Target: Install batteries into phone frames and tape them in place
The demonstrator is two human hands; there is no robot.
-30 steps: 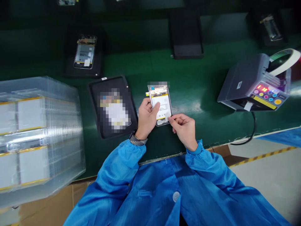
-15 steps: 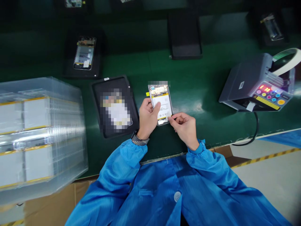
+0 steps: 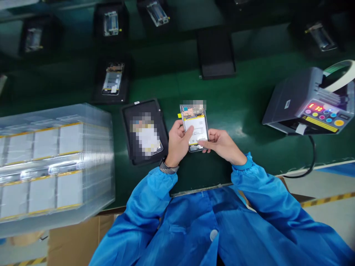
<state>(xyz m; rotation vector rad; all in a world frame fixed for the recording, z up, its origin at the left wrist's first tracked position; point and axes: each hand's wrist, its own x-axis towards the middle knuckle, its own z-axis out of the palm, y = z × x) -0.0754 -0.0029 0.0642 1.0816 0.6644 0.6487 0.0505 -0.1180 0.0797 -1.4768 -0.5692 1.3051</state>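
Observation:
An opened phone (image 3: 198, 127), its white battery and circuit board showing, is held between both hands above the green bench. My left hand (image 3: 179, 142) grips its left side, the thumb lying over the battery. From the lower right, my right hand (image 3: 222, 143) pinches the phone, with the thumb on the battery's lower end and fingers behind the edge. A small yellow tab sticks out at the phone's upper left. Left of my left hand is a black tray (image 3: 127, 136) with another opened phone (image 3: 148, 138) in it, partly blurred out.
Stacked clear trays of white batteries (image 3: 70, 138) stand at the left. A grey tape dispenser (image 3: 294, 99) with a lit red display stands at the right. Behind are a bare black tray (image 3: 217, 55) and another tray holding an opened phone (image 3: 113, 79). Several more trayed phones sit farther back.
My right hand has shifted from fingertips at the phone's lower right corner to a fuller grip, thumb over the battery's lower end. The camera view has shifted slightly, revealing more trays at the back.

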